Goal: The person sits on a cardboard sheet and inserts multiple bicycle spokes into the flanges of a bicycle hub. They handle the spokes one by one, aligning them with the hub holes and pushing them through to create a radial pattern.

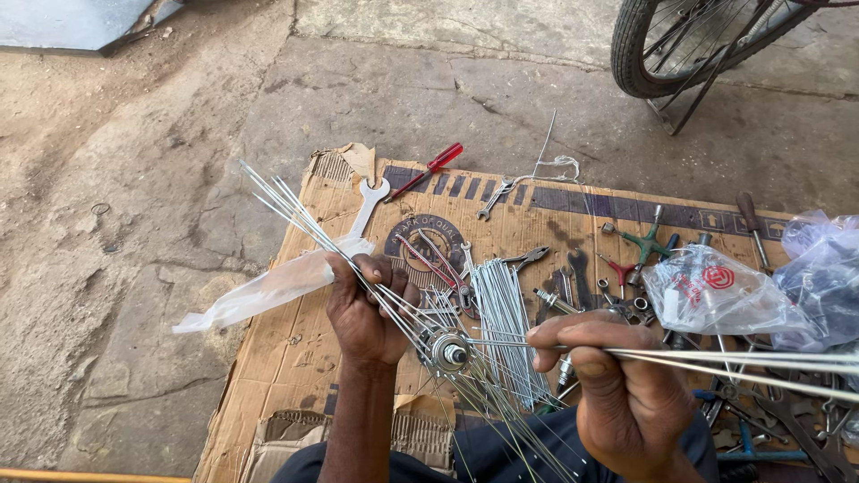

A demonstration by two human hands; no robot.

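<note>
Spokes fan from the hub, which sits low at centre over the cardboard. My left hand is closed around the bundle pointing to 10 o'clock; my right hand pinches the spokes running to 3 o'clock. I should keep both bundles taut and uncrossed near the flange.

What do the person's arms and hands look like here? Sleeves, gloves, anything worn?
Both are bare: the left hand and right hand have no gloves, and no rings, watch or bands show. The forearms are uncovered with no sleeve in view. The fingers look smudged with dirt or grease.
</note>
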